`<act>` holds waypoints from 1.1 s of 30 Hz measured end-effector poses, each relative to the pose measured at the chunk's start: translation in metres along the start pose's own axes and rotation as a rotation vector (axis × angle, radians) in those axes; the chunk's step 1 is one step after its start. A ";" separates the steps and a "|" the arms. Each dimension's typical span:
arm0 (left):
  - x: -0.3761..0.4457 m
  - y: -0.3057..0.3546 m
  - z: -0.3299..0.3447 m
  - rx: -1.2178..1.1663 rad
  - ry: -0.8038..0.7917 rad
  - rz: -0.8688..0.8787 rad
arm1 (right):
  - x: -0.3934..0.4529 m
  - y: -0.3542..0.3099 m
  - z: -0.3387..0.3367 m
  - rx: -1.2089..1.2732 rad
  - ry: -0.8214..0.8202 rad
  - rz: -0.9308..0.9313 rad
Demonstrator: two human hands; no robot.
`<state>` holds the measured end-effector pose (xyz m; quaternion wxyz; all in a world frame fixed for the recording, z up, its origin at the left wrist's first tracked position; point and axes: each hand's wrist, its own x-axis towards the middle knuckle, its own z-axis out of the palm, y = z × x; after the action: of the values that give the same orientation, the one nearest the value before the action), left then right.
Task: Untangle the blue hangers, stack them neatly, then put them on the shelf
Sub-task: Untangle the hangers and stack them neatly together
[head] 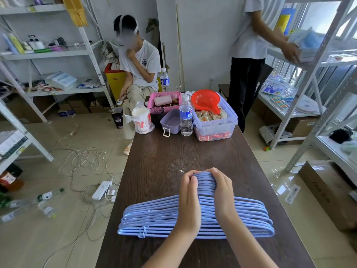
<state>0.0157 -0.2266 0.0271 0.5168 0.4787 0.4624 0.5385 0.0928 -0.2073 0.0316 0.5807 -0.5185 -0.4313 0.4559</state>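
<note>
Several blue hangers (152, 219) lie stacked flat on the dark wooden table (166, 151), near its front edge, with their hooks pointing away from me. My left hand (188, 198) grips the bunched hooks from the left. My right hand (222, 194) grips the same hooks from the right. Both hands press the hooks together, and their fingers hide the hook tips. White metal shelves stand to the right (316, 62) and to the left (58, 53).
At the table's far end stand a clear box of snacks (214, 126) with a red scoop, a water bottle (185, 118), a purple tub, a pink basket and a plastic bag. One person sits behind the table; another stands at the right shelf. Cables and bottles litter the floor at left.
</note>
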 end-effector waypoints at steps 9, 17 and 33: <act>0.010 -0.002 0.006 0.183 0.154 0.072 | 0.001 0.016 0.002 -0.066 0.117 -0.131; 0.008 -0.002 0.005 0.193 0.172 0.075 | -0.016 0.062 -0.075 -0.458 -0.346 -0.128; 0.005 -0.004 0.003 0.179 0.133 0.090 | 0.005 0.079 -0.114 -1.436 -0.237 -0.416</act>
<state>0.0195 -0.2214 0.0234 0.4156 0.5066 0.5200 0.5480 0.1983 -0.2227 -0.0570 0.1240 -0.6248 -0.7709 -0.0032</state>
